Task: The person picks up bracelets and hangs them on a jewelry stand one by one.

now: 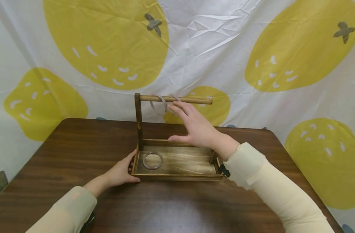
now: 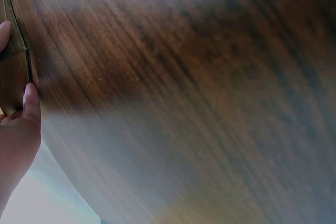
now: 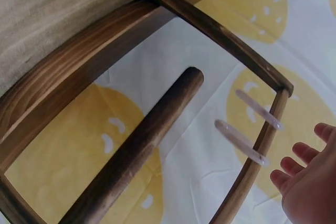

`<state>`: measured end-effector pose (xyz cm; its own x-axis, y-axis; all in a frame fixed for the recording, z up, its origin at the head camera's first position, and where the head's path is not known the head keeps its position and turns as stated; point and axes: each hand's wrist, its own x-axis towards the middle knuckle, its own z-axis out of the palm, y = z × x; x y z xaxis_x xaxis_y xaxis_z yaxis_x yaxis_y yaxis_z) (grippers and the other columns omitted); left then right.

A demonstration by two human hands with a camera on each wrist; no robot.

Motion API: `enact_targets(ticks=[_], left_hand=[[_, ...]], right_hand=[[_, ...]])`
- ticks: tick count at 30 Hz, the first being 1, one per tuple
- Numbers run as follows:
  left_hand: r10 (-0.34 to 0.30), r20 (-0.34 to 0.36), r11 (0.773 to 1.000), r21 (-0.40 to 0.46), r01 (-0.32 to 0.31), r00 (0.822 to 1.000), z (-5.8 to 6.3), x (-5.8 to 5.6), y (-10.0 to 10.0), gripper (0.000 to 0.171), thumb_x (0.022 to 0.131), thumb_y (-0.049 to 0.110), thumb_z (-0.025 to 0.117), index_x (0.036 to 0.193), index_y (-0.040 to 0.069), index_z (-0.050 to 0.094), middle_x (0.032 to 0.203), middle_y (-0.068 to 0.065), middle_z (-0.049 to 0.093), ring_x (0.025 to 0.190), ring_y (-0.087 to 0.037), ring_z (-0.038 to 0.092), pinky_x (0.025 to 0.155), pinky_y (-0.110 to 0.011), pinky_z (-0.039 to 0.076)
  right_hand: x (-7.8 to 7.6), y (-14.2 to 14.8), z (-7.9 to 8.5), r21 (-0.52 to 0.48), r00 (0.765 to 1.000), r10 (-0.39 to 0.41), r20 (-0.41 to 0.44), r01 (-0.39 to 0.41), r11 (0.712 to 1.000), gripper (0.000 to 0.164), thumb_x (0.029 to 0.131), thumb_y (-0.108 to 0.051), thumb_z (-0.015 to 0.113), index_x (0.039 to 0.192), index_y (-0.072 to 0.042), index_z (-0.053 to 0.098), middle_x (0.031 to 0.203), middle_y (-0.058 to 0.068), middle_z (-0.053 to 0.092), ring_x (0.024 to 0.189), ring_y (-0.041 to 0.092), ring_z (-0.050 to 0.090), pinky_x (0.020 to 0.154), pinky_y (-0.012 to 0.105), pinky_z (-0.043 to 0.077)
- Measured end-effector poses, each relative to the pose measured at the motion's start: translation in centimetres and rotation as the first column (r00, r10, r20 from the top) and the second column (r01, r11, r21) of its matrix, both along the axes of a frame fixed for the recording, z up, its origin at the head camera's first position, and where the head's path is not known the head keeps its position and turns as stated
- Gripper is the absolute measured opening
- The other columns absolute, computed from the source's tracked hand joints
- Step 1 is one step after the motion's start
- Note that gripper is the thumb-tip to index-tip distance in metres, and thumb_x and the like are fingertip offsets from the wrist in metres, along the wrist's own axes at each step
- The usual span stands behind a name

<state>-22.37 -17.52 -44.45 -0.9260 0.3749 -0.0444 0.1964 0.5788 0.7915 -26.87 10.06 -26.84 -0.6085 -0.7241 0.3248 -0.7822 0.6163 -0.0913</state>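
A brown wooden stand (image 1: pixel 138 123) has a shallow tray base, an upright post at its left end and a horizontal bar (image 1: pixel 194 100) on top. Two pale purple bangles hang on that bar, one nearer the post (image 1: pixel 164 104) and another bangle (image 3: pixel 241 142) farther out. A third bangle (image 1: pixel 152 168) lies flat inside the tray, towards its left. My left hand (image 1: pixel 119 173) grips the tray's left end, thumb at the front corner. Beside the outer bangle is my right hand (image 1: pixel 196 127), fingers extended and thumb spread, holding nothing; the right wrist view shows a gap between fingers and bangle.
A shorter wooden post (image 3: pixel 136 150) rises at the tray's right side, under the right forearm in the head view. The stand rests on a dark brown table (image 1: pixel 171 207). Behind the table hangs a white cloth (image 1: pixel 206 61) printed with yellow fruit.
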Motion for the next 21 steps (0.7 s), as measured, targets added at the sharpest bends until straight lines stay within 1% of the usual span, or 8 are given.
enact_targets(ticks=[4,8,10,12,15,16,21], left_hand=[[0.002,0.004,1.000,0.001,-0.002,1.000,-0.1,-0.1,-0.1,0.109,0.070,0.015,0.082,0.148,-0.004,0.007,0.130,-0.033,0.043,0.109,-0.038,0.056,0.089,-0.044,0.051],[0.012,0.011,1.000,-0.003,-0.012,1.000,-0.2,-0.2,-0.1,0.110,0.070,0.016,0.082,0.148,-0.003,0.007,0.130,-0.032,0.044,0.109,-0.038,0.056,0.089,-0.044,0.051],[0.008,0.009,1.000,-0.001,-0.008,1.000,-0.2,-0.2,-0.1,0.110,0.070,0.016,0.082,0.148,-0.003,0.007,0.130,-0.032,0.044,0.109,-0.038,0.056,0.089,-0.044,0.051],[0.013,0.011,1.000,0.000,-0.013,1.000,-0.2,-0.2,-0.1,0.110,0.070,0.016,0.082,0.148,-0.003,0.008,0.131,-0.031,0.044,0.109,-0.037,0.056,0.089,-0.044,0.050],[0.002,0.005,1.000,0.002,-0.002,1.000,-0.1,-0.2,-0.1,0.110,0.070,0.015,0.082,0.148,-0.004,0.007,0.129,-0.032,0.044,0.108,-0.037,0.056,0.088,-0.044,0.051],[0.009,0.010,1.000,0.005,-0.009,1.000,-0.1,-0.2,0.0,0.110,0.070,0.015,0.082,0.148,-0.003,0.008,0.129,-0.031,0.044,0.108,-0.037,0.056,0.088,-0.043,0.051],[-0.004,0.009,1.000,0.017,0.004,1.000,0.0,-0.1,0.0,0.110,0.070,0.014,0.082,0.148,-0.004,0.007,0.127,-0.031,0.045,0.106,-0.036,0.058,0.086,-0.042,0.052]], right_hand=[[0.2,-0.1,-0.6,0.019,0.999,0.032,-0.010,-0.032,0.999,0.093,0.077,-0.052,0.070,0.147,-0.011,0.026,0.150,0.013,0.026,0.138,0.031,0.025,0.113,0.046,0.027],[0.4,-0.2,-1.3,0.041,0.998,0.058,0.001,-0.058,0.997,0.093,0.078,-0.053,0.069,0.148,-0.013,0.023,0.150,0.013,0.026,0.139,0.031,0.025,0.114,0.047,0.025],[0.5,-0.3,-1.7,0.047,0.998,0.069,0.009,-0.069,0.996,0.093,0.078,-0.053,0.068,0.149,-0.014,0.022,0.150,0.013,0.026,0.139,0.030,0.025,0.114,0.047,0.024],[0.6,-0.4,-2.0,0.052,0.997,0.079,0.019,-0.080,0.995,0.092,0.079,-0.053,0.068,0.149,-0.015,0.022,0.151,0.013,0.025,0.139,0.030,0.024,0.114,0.048,0.025],[0.8,-0.6,-2.6,0.049,0.994,0.100,0.035,-0.102,0.994,0.092,0.079,-0.053,0.068,0.149,-0.016,0.022,0.150,0.013,0.026,0.139,0.030,0.025,0.112,0.048,0.029],[0.9,-0.7,-2.7,0.048,0.993,0.106,0.041,-0.108,0.993,0.092,0.079,-0.053,0.068,0.149,-0.016,0.023,0.150,0.013,0.026,0.139,0.030,0.025,0.111,0.047,0.030],[1.1,-1.1,-3.6,0.044,0.990,0.129,0.058,-0.131,0.990,0.091,0.079,-0.051,0.069,0.149,-0.015,0.023,0.150,0.012,0.026,0.138,0.028,0.027,0.109,0.045,0.034]])
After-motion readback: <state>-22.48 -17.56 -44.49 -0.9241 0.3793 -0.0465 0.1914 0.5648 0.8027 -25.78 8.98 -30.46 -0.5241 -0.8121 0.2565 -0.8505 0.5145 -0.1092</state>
